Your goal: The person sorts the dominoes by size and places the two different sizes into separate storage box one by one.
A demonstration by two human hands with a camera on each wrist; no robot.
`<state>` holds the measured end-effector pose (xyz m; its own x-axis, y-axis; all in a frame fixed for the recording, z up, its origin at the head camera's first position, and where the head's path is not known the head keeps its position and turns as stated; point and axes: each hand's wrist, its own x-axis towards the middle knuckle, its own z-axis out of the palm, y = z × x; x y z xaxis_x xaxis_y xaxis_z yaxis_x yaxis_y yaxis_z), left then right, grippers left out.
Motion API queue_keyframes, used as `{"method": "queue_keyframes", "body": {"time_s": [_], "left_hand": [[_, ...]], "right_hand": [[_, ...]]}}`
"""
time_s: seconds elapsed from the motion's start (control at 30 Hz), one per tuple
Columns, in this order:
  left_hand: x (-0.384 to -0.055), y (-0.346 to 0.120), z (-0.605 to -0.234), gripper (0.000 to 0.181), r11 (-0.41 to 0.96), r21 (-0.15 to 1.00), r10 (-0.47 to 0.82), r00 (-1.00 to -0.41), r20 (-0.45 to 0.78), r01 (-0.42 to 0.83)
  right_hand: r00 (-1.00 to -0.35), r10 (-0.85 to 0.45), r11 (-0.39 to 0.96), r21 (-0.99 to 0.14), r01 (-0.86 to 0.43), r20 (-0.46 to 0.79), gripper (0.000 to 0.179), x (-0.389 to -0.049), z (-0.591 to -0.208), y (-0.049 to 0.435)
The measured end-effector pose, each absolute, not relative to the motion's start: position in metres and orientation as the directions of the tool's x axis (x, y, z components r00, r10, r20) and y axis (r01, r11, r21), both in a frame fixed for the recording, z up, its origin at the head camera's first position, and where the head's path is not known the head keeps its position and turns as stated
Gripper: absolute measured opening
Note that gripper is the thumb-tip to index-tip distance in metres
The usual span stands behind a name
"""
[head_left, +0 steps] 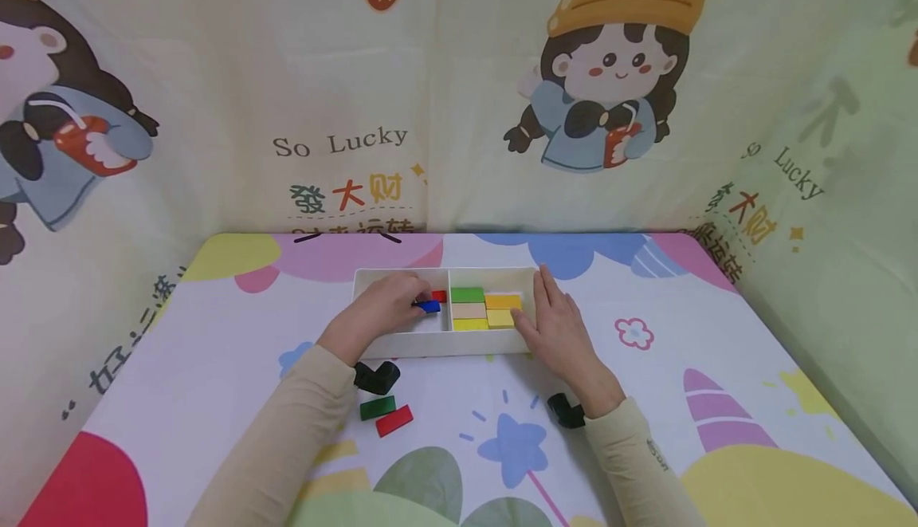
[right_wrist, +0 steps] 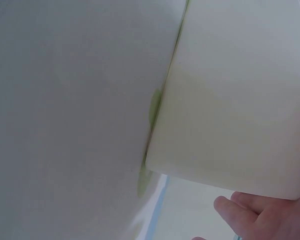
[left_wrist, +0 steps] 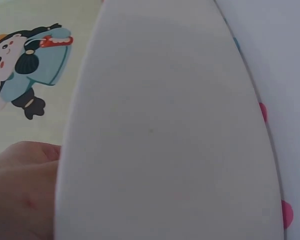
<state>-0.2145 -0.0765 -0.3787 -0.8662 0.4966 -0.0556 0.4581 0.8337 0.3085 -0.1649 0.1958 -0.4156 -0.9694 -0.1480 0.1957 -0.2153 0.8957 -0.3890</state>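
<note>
A white two-compartment box (head_left: 445,344) lies across the middle of the table. My left hand (head_left: 383,304) reaches into its left compartment and pinches a blue block (head_left: 430,306) near the divider. Just behind that is a red block (head_left: 439,296), partly hidden. Along the box's right end lies my right hand (head_left: 559,336), fingers straight, thumb over the rim. In the right compartment sit a green block (head_left: 468,295), a beige block (head_left: 469,310) and several yellow ones (head_left: 504,302). The left wrist view shows mostly the box wall (left_wrist: 170,125); fingertips there are hidden.
In front of the box, by the left forearm, a dark green block (head_left: 378,408) and a red block (head_left: 394,421) lie on the patterned tablecloth (head_left: 459,463). Black devices (head_left: 376,377) sit at both wrists. A printed curtain (head_left: 473,112) stands behind the table.
</note>
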Motion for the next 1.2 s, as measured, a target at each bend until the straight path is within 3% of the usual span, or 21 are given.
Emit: {"method": "queue_keyframes", "body": {"time_s": [0.23,1.2], "left_hand": [[-0.222,-0.071,-0.386,0.021,0.844,0.23,0.511,-0.857,-0.071,0.484],[-0.223,-0.051,-0.39,0.02,0.873,0.121,0.475,-0.88,0.016,0.473]], "right_hand": [[-0.971,-0.146,0.893,-0.397,-0.211,0.189,0.079,-0.165,-0.417,0.196],[-0.97,-0.151,0.889,-0.403,-0.218,0.19,0.078,-0.164,-0.415,0.197]]}}
